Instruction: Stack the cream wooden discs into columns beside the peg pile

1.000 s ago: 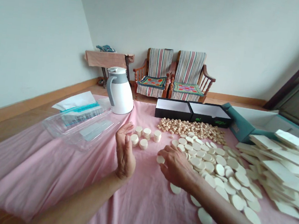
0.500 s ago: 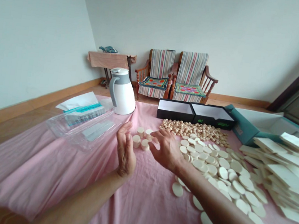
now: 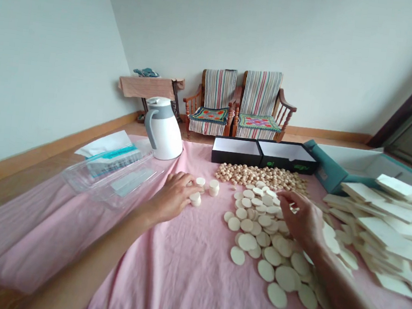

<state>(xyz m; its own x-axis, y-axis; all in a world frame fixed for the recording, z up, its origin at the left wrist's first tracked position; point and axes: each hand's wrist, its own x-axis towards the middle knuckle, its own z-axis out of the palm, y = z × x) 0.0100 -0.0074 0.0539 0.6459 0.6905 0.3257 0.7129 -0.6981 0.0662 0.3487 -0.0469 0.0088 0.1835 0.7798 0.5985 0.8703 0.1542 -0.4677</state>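
My left hand (image 3: 172, 198) reaches forward with its fingertips against a short stack of cream discs (image 3: 196, 198), and a second stack (image 3: 214, 187) stands just beyond it. My right hand (image 3: 301, 219) hangs over the right edge of a wide scatter of flat cream discs (image 3: 252, 233), its fingertips down among them. Whether either hand holds a disc is hidden by the fingers. Behind the scatter lies a heap of small round tan beads (image 3: 252, 175). Everything rests on a pink cloth (image 3: 162, 269).
A white and grey vacuum jug (image 3: 162, 129) and a lidded transparent plastic box (image 3: 113, 175) stand at the left. Two open black boxes (image 3: 264, 154) sit behind the beads. Cream rectangular slabs (image 3: 387, 232) are piled at the right, before a teal-edged box (image 3: 343, 166).
My left hand has tipped from upright to reach forward onto the stacks. My right hand has moved right, away from the stacks and over the flat discs.
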